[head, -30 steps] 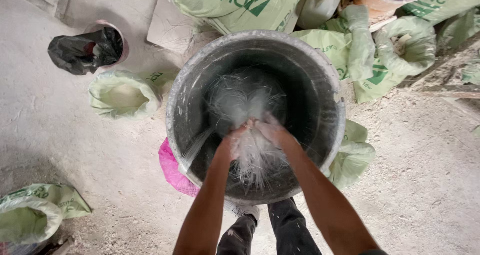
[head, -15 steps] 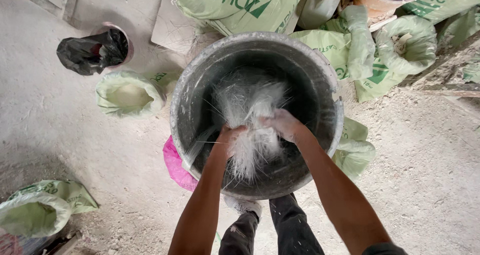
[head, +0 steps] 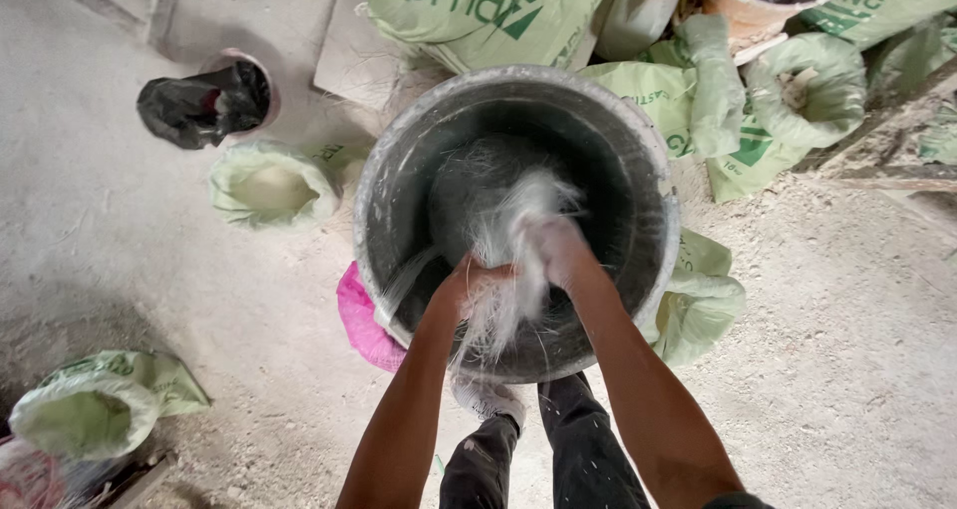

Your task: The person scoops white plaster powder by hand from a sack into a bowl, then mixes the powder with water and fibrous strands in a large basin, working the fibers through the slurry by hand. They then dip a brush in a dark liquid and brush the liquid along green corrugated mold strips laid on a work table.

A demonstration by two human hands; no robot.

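Both hands are down inside a large round grey metal drum [head: 399,180] that stands on the dusty concrete floor [head: 120,270]. The left hand [head: 469,278] is clenched around a hank of pale whitish fibre strands [head: 508,290], and the right hand [head: 554,250] is closed on the same hank a little higher, so the bundle runs between the two fists and trails down over the near side of the drum's dark inside. More loose fibre clings to the inner wall further back.

The likeliest trouble is tangling: the strands are fine and wispy, and any hard pull with both fists closed could snap them or knot them against the tuft lying deeper in. Loose ends hang close to the near rim and could snag on it or spill over onto the gritty floor and pick up dust. The drum looks wedged among rolled-down pale green woven sacks [head: 274,185] and a pink plastic bag [head: 361,320]; leaning weight onto the near rim might rock it towards the person's legs
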